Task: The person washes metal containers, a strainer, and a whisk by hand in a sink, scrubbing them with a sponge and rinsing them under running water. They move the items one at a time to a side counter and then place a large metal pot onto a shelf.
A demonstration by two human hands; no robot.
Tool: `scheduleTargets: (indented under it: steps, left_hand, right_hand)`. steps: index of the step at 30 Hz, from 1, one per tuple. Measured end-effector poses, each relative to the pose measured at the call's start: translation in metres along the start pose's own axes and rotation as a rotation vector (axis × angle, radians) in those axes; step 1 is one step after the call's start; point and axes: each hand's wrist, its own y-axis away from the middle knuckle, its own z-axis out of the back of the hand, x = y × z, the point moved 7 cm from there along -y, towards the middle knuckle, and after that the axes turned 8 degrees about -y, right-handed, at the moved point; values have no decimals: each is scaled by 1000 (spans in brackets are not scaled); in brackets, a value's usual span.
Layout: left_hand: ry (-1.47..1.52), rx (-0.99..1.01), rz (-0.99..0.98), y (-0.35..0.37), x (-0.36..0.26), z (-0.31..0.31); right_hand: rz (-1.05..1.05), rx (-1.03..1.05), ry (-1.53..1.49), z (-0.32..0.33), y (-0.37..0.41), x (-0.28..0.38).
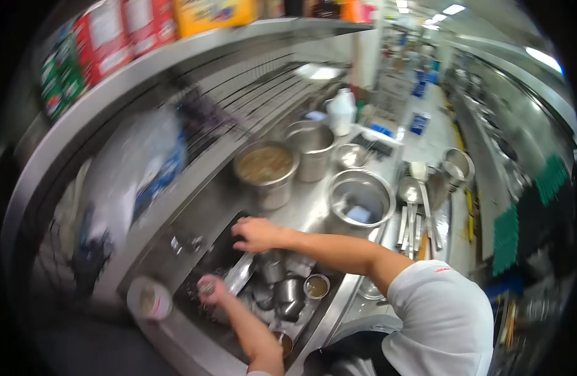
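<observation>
Over the left part of the metal sink [191, 316], my left hand [212, 290] has its fingers curled around a small greyish lump, too blurred to name. My right hand [257, 235] is at the sink's far side, fingers bent down beside a dark surface; what they hold, if anything, is hidden. Between the hands lies a pale, shiny long thing [238, 276]. Metal pots [290, 294] and a small round cup of brownish liquid [317, 286] crowd the sink near my forearms. Another cup [283, 343] sits lower, partly behind my left arm.
Beyond the sink stand a pot of brownish liquid [266, 164], a tall metal pot [310, 141], a wide pot [360, 195] and a white jug [342, 113]. Ladles and utensils [420, 207] lie right. A white tub [149, 299] sits at the left rim; a wire shelf [257, 81] hangs above.
</observation>
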Motion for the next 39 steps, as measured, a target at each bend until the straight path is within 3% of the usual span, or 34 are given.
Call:
scheduleTargets:
  steps: [1,2,3,4,5,10,11,13,15,16,17,18,19,22,25,28,29,30,31,32,35,36,39]
  left_hand:
    - [191,-165,134,36,22,-26]
    - [124,49,108,38,25,-26]
    - [41,-282,-13,69,39,-53]
    - [0,-276,-59,81,46,-65]
    - [126,-144,-105,42,29,-29]
    - [-188,-201,29,80,44,-113]
    - [-235,-132,82,81,51,-118]
    - [-327,10,190,87,65,-125]
    - [-575,-179,387,111,75,-98]
    - [-703,-277,480,129,71,-81]
    - [-907,-229,603,143,67,-63]
    - [-1005,-221,645,155,61,-39]
    - [-1026,-310,666,170,59,-16]
    - [-973,-529,736,201,59,22]
    - [-751,-635,810,221,98,23]
    - [-586,-675,758,229,137,1]
    - [-530,-433,911,217,149,8]
    - [-746,-198,674,220,154,-14]
    - [-836,-98,749,224,158,-10]
    - [-900,-145,654,231,159,-8]
    - [-994,-51,828,279,206,24]
    - [-1082,-181,751,339,229,-6]
    - [-1098,-5,1113,460,294,39]
  right_hand:
    - [-49,269,-51,-52,-29,23]
    - [-73,435,-71,-106,-52,37]
    - [-54,544,-29,-151,-69,54]
    - [-41,635,24,-185,-81,71]
    - [-37,716,76,-210,-89,78]
    - [39,930,445,-231,-91,100]
    - [55,964,532,-231,-96,95]
    - [290,744,560,-191,-95,81]
    - [514,634,585,-141,-76,46]
    - [482,661,503,-107,-59,24]
    - [321,609,527,-94,-55,-33]
    - [439,570,622,-71,-34,-75]
    - [-324,682,770,-51,-32,-152]
    - [-50,565,954,-57,0,-137]
    - [-330,560,701,-62,35,-97]
    - [-227,456,508,-55,96,-48]
    - [-287,433,445,-55,121,-48]
    - [-276,392,403,-49,156,-44]
    - [-252,350,366,-41,186,-36]
    - [-296,285,312,-27,225,-32]
    - [-575,137,130,17,350,-26]
    - [-688,75,93,24,392,-35]
    - [-915,-299,-52,55,525,-37]
